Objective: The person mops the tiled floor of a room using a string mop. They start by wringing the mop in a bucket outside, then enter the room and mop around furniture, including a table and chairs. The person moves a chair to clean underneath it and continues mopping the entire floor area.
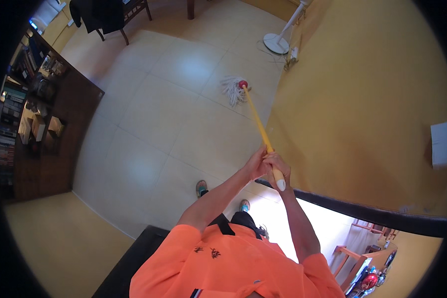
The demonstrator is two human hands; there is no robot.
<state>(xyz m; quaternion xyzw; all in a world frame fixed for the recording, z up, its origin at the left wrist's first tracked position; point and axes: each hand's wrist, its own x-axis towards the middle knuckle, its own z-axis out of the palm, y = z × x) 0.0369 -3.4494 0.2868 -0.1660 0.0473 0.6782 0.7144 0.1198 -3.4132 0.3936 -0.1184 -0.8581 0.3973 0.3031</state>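
Note:
A mop with a yellow handle [257, 118] slants away from me, held in both hands near its white-tipped upper end. My left hand [256, 163] is wrapped round the handle. Close against it, my right hand [278, 166] also grips the handle, just below the white tip. At the far end, the mop head [233, 90] with pale string strands and a red socket rests on the tiled floor [149, 129], not far from the yellow wall.
A white stand with a round base [276, 43] and cables stands by the yellow wall [362, 99]. On the left is a dark bookcase [69, 114] filled with books. A chair [124, 20] with dark cloth is at the far left. A doorway opens at lower right.

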